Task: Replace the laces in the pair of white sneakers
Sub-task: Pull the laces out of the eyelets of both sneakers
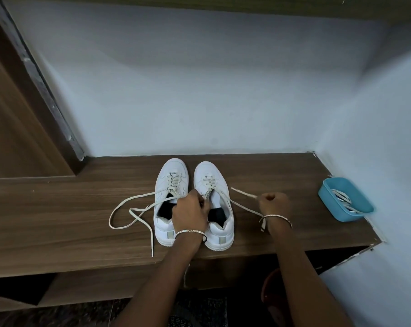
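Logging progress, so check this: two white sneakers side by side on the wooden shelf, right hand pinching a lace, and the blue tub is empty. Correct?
One slip: the blue tub is not empty; the head view shows white laces lying in it. The rest stands: the sneakers sit side by side on the shelf, and the right hand pinches a lace.

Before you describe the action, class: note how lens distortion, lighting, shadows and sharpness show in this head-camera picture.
Head view: the wide-angle lens skews the brown wooden shelf and pale walls; light is dim and soft, darkest beneath the shelf; the white sneaker on the right casts only faint shadow; the right hand and its cream flat lace look slightly soft; no glare.
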Available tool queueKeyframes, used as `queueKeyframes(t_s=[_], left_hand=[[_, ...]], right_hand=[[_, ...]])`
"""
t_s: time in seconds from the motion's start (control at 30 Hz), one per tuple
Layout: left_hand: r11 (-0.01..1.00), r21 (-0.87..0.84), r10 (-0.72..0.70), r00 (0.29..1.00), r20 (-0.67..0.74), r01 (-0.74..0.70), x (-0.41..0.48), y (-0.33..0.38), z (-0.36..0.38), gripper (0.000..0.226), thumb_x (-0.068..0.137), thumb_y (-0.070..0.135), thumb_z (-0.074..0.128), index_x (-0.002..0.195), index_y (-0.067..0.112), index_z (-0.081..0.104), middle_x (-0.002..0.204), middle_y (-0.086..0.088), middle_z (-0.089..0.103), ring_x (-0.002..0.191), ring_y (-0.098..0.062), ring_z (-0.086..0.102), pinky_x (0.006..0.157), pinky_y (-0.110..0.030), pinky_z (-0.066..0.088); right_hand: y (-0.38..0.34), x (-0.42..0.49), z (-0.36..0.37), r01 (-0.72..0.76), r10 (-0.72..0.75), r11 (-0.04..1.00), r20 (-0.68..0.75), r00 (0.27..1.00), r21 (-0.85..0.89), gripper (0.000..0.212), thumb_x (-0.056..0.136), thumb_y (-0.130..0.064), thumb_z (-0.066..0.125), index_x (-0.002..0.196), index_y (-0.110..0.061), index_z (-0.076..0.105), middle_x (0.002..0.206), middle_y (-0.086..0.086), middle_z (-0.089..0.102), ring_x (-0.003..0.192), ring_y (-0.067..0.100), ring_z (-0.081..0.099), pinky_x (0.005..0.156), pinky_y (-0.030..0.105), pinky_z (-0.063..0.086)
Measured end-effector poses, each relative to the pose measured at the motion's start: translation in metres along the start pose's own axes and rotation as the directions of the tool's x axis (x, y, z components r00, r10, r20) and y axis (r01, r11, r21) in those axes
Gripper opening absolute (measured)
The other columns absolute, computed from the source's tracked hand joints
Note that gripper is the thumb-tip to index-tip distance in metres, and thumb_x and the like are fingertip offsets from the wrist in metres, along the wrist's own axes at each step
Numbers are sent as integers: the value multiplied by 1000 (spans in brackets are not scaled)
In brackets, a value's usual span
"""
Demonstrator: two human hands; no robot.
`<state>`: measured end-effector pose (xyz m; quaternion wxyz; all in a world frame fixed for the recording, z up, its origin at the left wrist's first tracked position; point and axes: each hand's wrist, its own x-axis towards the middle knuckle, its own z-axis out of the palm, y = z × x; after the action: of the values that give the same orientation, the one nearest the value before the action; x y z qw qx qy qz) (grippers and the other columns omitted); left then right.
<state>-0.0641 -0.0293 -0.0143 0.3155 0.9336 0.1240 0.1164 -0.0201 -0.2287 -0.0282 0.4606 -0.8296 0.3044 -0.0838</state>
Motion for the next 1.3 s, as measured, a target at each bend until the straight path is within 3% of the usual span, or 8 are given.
queueKeyframes(t_s=[0.17, 0.37, 0.57, 0.77, 0.9, 1.03, 1.17, 1.3], left_hand=[[988, 43, 147, 989, 4, -147, 8, 8, 0, 33, 89, 26, 58, 121, 22, 52, 108, -5, 60, 86, -31, 64, 60, -32, 40], [967, 109, 225, 971, 77, -232, 29, 18, 6, 27, 94, 21, 53, 118, 22, 64, 116, -3, 57, 92, -29, 66, 66, -33, 45], [947, 213, 226, 970, 88, -240, 38, 17, 8, 27, 94, 24, 55, 116, 27, 70, 113, -1, 68, 101, -29, 66, 76, -33, 50], [976, 144, 166, 986, -8, -163, 40, 13, 16, 19, 92, 33, 56, 102, 27, 71, 95, 1, 72, 89, -26, 68, 66, -30, 44], [993, 17, 115, 990, -79, -114, 35, 7, 18, 18, 92, 39, 58, 95, 27, 71, 87, 5, 73, 84, -22, 67, 65, -30, 48], [982, -185, -7, 983, -186, -28, 36, 6, 17, 17, 91, 38, 59, 84, 25, 67, 76, 6, 70, 75, -21, 66, 58, -26, 38], [940, -339, -54, 956, -287, -49, 39, 9, 5, 19, 98, 35, 53, 88, 20, 58, 74, 2, 66, 71, -28, 65, 57, -30, 37], [881, -472, -215, 904, -370, 16, 53, 7, -18, 25, 99, 35, 54, 95, 10, 58, 81, 3, 61, 77, -33, 61, 62, -31, 31]], right_hand=[[-16, -33, 15, 319, -325, 946, 129, 937, 64, 17, 77, -24, 79, 91, -21, 70, 90, -8, 70, 87, 13, 67, 80, 31, 53], [-22, -58, 40, 554, -541, 832, 262, 799, 26, 21, 77, -14, 72, 97, -16, 67, 94, -2, 68, 89, 15, 64, 79, 32, 53], [-15, -62, 50, 511, -506, 858, 97, 857, -45, 8, 85, -19, 70, 81, -15, 64, 75, 1, 70, 73, 22, 67, 68, 38, 54], [-17, -64, 52, 445, -445, 894, 25, 895, -43, 11, 85, -21, 64, 76, -14, 62, 69, -1, 68, 68, 22, 65, 65, 37, 52], [-17, -67, 55, 417, -417, 908, 3, 909, -41, 11, 85, -20, 62, 78, -13, 60, 69, 1, 66, 70, 27, 64, 64, 37, 49], [-18, -70, 57, 412, -414, 908, -6, 910, -79, 10, 87, -20, 61, 82, -12, 59, 72, 2, 66, 72, 29, 63, 66, 35, 44], [-17, -71, 57, 439, -443, 895, -32, 896, -78, 10, 86, -18, 62, 80, -12, 56, 69, 5, 66, 68, 30, 62, 64, 37, 47], [-17, -71, 57, 404, -406, 909, 1, 914, -107, 9, 89, -20, 60, 86, -12, 59, 75, 6, 67, 75, 30, 63, 64, 31, 36]])
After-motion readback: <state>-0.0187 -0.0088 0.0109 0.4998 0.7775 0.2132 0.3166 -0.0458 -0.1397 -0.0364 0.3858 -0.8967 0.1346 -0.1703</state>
